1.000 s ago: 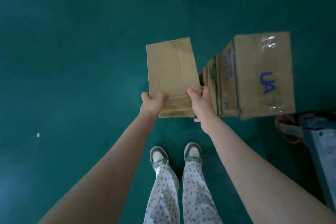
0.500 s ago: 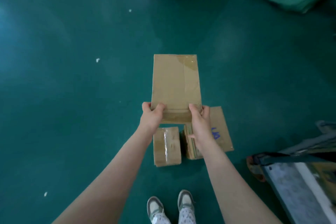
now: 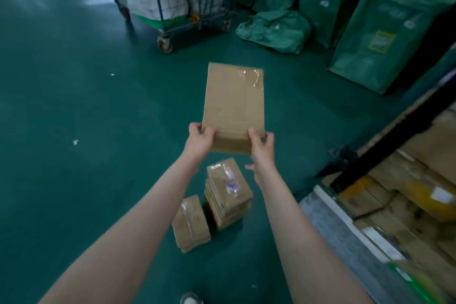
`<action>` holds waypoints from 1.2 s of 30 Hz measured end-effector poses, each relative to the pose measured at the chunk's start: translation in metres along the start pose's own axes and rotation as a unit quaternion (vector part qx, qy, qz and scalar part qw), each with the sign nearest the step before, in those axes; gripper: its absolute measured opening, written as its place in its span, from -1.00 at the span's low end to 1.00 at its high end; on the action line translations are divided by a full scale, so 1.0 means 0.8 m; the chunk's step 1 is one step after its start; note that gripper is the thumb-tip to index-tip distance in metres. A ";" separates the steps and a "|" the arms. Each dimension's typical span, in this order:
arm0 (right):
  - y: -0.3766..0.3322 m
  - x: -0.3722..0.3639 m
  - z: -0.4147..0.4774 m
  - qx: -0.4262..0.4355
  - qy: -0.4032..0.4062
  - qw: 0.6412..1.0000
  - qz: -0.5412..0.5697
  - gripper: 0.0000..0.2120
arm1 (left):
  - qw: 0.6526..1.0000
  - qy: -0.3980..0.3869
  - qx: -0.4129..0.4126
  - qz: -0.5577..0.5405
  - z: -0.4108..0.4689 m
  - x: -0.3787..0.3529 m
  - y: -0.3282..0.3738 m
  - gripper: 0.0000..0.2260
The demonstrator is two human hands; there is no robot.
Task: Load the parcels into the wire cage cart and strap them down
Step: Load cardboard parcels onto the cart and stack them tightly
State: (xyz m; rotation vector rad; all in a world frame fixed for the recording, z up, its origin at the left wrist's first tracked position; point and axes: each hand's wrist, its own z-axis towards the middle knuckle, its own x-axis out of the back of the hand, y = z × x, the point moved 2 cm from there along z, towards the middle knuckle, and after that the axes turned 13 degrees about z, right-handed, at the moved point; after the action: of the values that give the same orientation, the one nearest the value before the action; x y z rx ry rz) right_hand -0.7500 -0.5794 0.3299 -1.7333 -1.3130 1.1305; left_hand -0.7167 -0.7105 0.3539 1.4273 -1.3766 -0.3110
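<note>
I hold a long brown cardboard parcel (image 3: 234, 103) out in front of me at its near end. My left hand (image 3: 201, 139) grips its left corner and my right hand (image 3: 262, 147) grips its right corner, thumbs on top. Below it on the green floor stand two more taped cardboard parcels: a taller one with blue writing (image 3: 228, 191) and a smaller one (image 3: 191, 224) to its left. At my right is a cart (image 3: 345, 237) with a pale platform edge and a black frame bar, loaded with several cardboard boxes.
A wheeled blue wire cage cart (image 3: 170, 2) full of white sacks stands at the far centre. Green mail bags (image 3: 380, 32) line the far right, and a crumpled green sack (image 3: 274, 29) lies on the floor. The green floor to the left is open.
My view has lifted from my feet toward the room. The parcel stays in both hands and has risen above the two floor parcels; the loaded cart at my right has come into view.
</note>
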 end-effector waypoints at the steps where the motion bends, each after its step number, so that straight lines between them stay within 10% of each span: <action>1: -0.011 0.008 -0.005 0.006 0.007 1.000 0.001 -0.78 | 1.000 -0.005 -0.008 0.005 -0.006 -0.005 0.011 -0.64; 25: -0.042 0.440 -0.139 -0.022 0.224 0.974 -0.017 -0.54 | 0.960 -0.223 -0.097 0.140 -0.275 -0.329 0.048 -0.71; 36: -0.081 0.659 -0.215 0.062 0.360 0.927 0.081 -0.80 | 0.909 -0.341 -0.154 0.182 -0.420 -0.521 0.099 -0.52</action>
State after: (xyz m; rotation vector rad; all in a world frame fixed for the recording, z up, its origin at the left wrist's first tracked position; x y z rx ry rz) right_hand -0.5555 -0.0559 0.3308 -1.9157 -0.6405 0.5360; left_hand -0.6228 -0.1776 0.3537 0.7885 -2.0138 -0.7926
